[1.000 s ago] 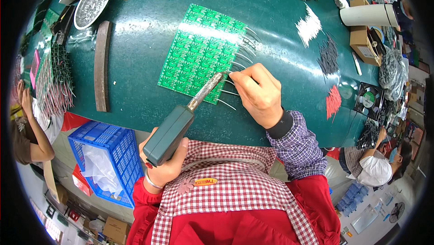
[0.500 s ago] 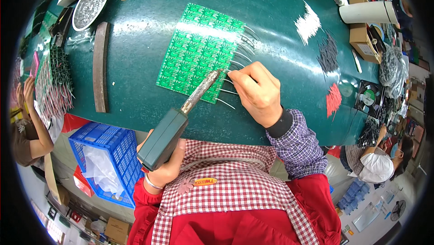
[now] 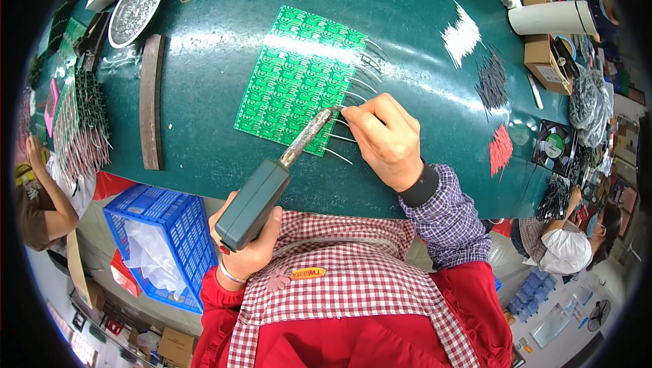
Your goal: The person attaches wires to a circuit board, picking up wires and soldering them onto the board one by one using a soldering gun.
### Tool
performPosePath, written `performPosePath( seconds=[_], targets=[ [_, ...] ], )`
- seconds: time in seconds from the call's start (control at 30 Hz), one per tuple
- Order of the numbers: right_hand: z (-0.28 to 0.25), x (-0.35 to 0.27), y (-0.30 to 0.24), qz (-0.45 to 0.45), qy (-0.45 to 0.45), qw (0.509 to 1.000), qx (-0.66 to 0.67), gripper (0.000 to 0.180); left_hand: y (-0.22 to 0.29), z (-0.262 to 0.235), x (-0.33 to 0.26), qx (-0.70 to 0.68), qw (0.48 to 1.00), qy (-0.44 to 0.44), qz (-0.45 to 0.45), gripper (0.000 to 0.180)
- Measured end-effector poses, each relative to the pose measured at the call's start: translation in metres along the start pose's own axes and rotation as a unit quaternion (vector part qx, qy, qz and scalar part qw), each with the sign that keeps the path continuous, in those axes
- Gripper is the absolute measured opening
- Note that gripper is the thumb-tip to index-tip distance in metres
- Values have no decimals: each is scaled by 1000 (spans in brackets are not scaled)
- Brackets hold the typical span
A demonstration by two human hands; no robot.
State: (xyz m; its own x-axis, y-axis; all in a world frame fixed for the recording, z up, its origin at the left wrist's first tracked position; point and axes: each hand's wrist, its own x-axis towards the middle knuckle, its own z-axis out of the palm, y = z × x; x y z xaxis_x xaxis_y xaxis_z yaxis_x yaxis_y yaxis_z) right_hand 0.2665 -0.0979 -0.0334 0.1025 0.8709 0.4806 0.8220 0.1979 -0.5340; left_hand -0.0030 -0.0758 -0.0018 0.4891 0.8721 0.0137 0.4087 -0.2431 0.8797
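Note:
A green sheet of circuit boards (image 3: 292,76) lies on the green table in front of me. Several thin wires (image 3: 362,84) stick out from its right edge. My left hand (image 3: 252,252) is wrapped round a dark green soldering gun (image 3: 255,203), whose long, stained metal barrel slants up to the right. Its tip rests at the sheet's right edge, by the fingertips of my right hand (image 3: 387,138). Those fingers are pinched together on a thin white wire, mostly hidden by the fingers. Whether the tip touches the wire is too small to tell.
White wires (image 3: 462,35), black wires (image 3: 492,81) and red wires (image 3: 501,151) lie in piles at the right. A dark bar (image 3: 153,100) and a metal dish (image 3: 136,10) are at the left. Below the table edge stands a blue crate (image 3: 159,232). Co-workers sit on both sides.
The soldering gun has shifted slightly up and to the right in my left hand. My right hand has barely moved. At the far left a co-worker's hand has come down.

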Motion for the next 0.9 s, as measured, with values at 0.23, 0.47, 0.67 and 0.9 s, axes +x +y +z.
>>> performPosePath(
  seconds=[0.23,0.47,0.67,0.9],
  targets=[
    [0,0,0,-1,1,1000,-6,22,1,0,-6,-41,998,31,-38,26],
    [0,0,-1,-1,4,1000,-10,20,-2,-2,-6,-28,999,23,-22,26],
    [0,0,-1,-3,6,1000,-6,21,-1,1,-3,-13,1000,8,-4,26],
    [0,2,-2,-1,8,1000,-4,22,4,-2,-3,4,999,-27,-36,22]
  ],
)
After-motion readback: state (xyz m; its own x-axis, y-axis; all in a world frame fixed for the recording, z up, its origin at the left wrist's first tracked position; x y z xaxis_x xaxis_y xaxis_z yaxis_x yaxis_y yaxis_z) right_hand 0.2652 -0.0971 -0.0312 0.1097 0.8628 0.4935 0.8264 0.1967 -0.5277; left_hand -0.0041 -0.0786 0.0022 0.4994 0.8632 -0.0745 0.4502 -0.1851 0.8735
